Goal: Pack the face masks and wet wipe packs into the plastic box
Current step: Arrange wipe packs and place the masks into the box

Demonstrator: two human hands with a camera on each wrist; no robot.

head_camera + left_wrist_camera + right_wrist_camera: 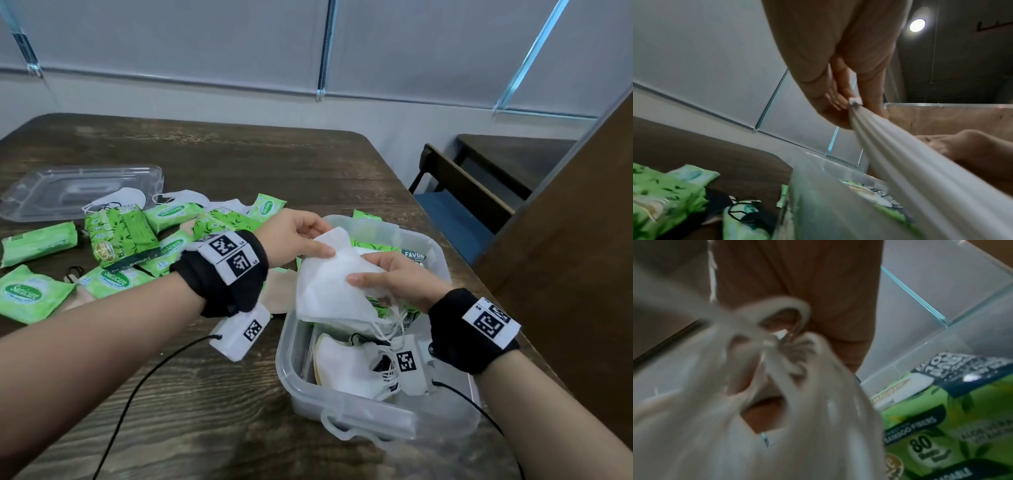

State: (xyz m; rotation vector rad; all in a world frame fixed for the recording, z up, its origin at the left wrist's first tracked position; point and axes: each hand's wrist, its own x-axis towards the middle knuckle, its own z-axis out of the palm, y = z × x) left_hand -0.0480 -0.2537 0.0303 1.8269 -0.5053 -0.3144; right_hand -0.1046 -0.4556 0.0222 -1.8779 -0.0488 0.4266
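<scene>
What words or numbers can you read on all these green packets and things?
"Sanicare": small green wipe pack on the table.
"15": another small pack.
"BAMBOO FIBERS" and "80": large green pack in the plastic box.
"FAVO…": same pack's dark corner, cut off.
Wristband squares: coded patterns, no words.
Other print is blurred.

We've got our left hand (298, 236) and right hand (397, 274) both pinching a white face mask (329, 284) over the plastic box (342, 411), wipe packs (37, 291) piled at 9 o'clock.

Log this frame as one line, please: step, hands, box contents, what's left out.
step: placing white face mask | left hand, right hand: both grip it above plastic box | box: masks, wipe packs | table: more packs, masks, lid
</scene>
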